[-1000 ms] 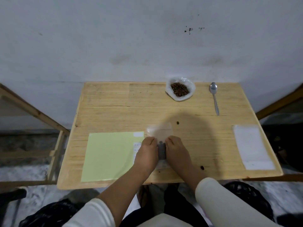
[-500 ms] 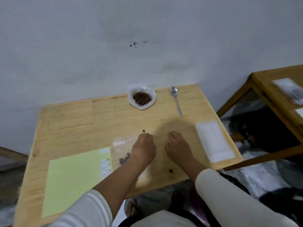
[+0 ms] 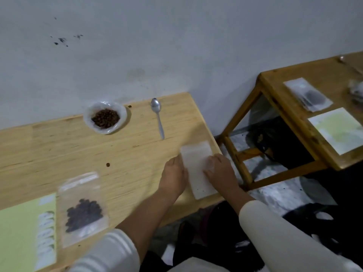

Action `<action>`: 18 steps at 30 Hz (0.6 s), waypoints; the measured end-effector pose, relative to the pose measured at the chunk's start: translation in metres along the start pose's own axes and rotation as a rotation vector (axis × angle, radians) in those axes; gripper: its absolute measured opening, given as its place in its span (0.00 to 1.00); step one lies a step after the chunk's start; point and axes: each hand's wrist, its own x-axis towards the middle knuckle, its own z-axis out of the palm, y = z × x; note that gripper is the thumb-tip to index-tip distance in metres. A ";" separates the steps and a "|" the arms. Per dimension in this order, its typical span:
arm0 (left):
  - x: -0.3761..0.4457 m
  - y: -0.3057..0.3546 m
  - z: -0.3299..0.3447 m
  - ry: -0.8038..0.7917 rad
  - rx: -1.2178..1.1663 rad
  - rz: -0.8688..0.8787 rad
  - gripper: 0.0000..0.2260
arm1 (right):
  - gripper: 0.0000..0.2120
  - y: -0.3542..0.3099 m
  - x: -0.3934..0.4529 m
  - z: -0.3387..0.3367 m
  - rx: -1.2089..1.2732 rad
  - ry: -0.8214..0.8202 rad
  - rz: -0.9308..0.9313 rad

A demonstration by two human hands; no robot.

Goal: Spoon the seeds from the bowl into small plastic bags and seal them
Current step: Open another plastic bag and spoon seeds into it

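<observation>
Both hands sit at the stack of empty bags [image 3: 197, 169], near the table's right front corner. Left hand [image 3: 173, 176] touches the stack's left edge, fingers curled under; whether they pinch a bag cannot be told. Right hand [image 3: 221, 169] lies on the stack's right edge, fingertips [image 3: 209, 166] on the plastic, bent; grip likewise unclear through blur. Stack lies flat between the two hands, long side running away from the person, near end at the table [image 3: 137, 154] edge.

Filled bag [image 3: 83, 209] lies flat well left of the hands, free of both, dark seeds bunched in its lower half, zip strip at the far end. It touches the green sheet [image 3: 19, 232] and its row of white labels [image 3: 46, 232].

Bowl [image 3: 106, 117] with seeds stands at the far edge by the wall; spoon [image 3: 158, 116] lies just right of it, bowl end toward the wall. One loose seed [image 3: 107, 164] lies between bowl and filled bag.

Second table [image 3: 294, 114] to the right carries another bag and sheet.

Versus 0.5 s ago: left hand has let go of the filled bag; both hands have moved right onto the stack. Camera has swung right.
</observation>
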 end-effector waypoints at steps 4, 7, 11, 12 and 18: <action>0.003 0.016 0.002 0.050 -0.027 -0.043 0.21 | 0.21 0.004 0.005 0.004 0.003 0.028 -0.023; 0.001 0.024 0.004 0.077 -0.063 -0.091 0.21 | 0.20 0.007 0.008 0.002 0.035 0.050 -0.029; -0.001 0.030 0.005 0.139 -0.089 -0.123 0.18 | 0.15 -0.001 0.009 -0.014 0.238 0.164 0.070; -0.002 0.031 0.004 0.156 -0.110 -0.133 0.17 | 0.14 -0.004 0.009 -0.019 0.306 0.192 0.103; -0.004 0.035 -0.010 0.264 -0.288 -0.233 0.13 | 0.20 -0.028 0.016 -0.050 0.825 0.151 0.220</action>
